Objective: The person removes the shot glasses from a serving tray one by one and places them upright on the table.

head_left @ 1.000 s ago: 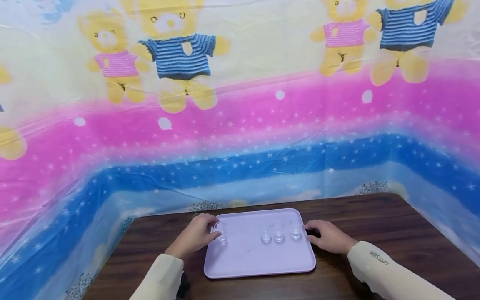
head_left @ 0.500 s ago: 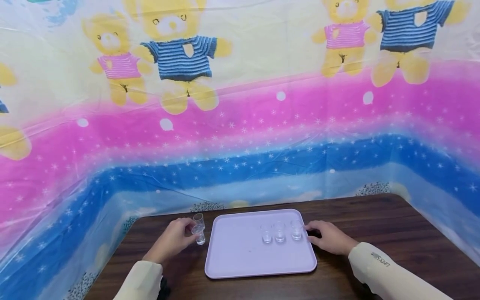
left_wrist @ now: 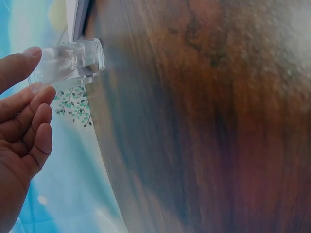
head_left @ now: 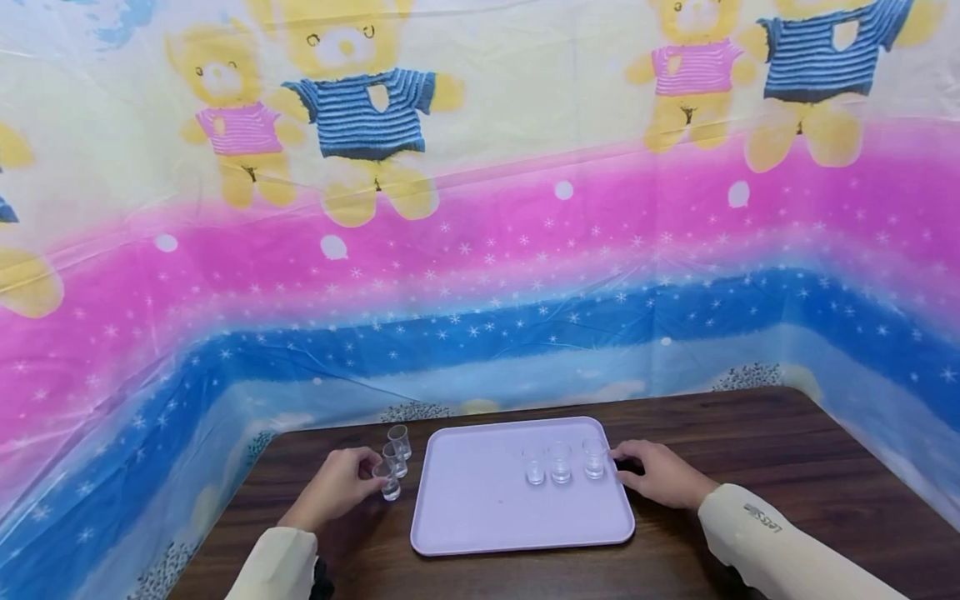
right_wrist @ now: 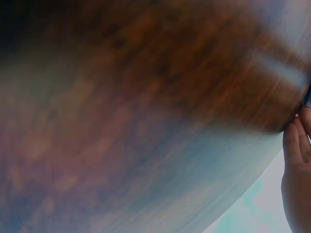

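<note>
In the head view my left hand (head_left: 341,487) pinches a small clear shot glass (head_left: 388,482) between thumb and fingertips, left of the tray. Behind it stand a second shot glass (head_left: 395,460) and a third one (head_left: 401,440), in a slanting row on the table. Up close in the left wrist view, my thumb and index finger hold the upper end of the upright glass (left_wrist: 73,60), its base close over the wood. My right hand (head_left: 660,475) grips the right rim of the pale lilac tray (head_left: 480,537), thumb and fingertips at its edge.
On the tray's right half stand three more clear glasses: a left one (head_left: 534,468), a middle one (head_left: 559,465) and a right one (head_left: 594,460) near the rim. The dark wooden table (head_left: 735,442) ends at a cartoon-bear backdrop (head_left: 480,333).
My left hand has carried a glass leftward off the tray's left side, then a little towards me. It is now the nearest of the row. My right hand stays at the tray's rim.
</note>
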Demonstrator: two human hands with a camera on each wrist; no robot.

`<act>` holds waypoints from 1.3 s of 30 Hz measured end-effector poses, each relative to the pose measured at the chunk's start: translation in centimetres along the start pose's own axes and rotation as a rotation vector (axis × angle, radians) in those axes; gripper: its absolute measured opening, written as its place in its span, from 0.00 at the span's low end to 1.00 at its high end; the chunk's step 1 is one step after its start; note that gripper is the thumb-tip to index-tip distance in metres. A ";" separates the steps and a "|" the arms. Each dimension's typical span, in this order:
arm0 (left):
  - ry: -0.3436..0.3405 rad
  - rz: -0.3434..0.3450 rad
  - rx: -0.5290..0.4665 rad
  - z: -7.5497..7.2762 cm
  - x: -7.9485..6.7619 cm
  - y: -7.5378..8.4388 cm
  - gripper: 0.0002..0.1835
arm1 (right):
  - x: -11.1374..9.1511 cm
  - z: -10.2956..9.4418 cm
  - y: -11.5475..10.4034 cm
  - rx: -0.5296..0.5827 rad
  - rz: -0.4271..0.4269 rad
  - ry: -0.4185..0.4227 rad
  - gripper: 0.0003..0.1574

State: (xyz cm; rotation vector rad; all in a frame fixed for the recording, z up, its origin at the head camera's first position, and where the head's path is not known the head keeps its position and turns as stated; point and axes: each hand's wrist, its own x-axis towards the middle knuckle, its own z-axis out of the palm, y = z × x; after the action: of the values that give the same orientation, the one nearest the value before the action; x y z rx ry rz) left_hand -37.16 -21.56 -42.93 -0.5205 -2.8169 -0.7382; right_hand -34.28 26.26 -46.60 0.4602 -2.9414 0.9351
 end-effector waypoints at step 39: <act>0.106 0.158 -0.065 1.0 1.5 5.1 0.14 | 0.3 0.2 0.1 0.001 0.039 -0.006 0.20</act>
State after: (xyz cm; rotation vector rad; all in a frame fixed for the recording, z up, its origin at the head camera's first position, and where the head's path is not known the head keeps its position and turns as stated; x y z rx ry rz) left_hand -36.69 -16.49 -41.14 -0.6848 -2.6257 -0.8025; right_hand -34.57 26.15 -46.85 0.4074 -2.9660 0.9411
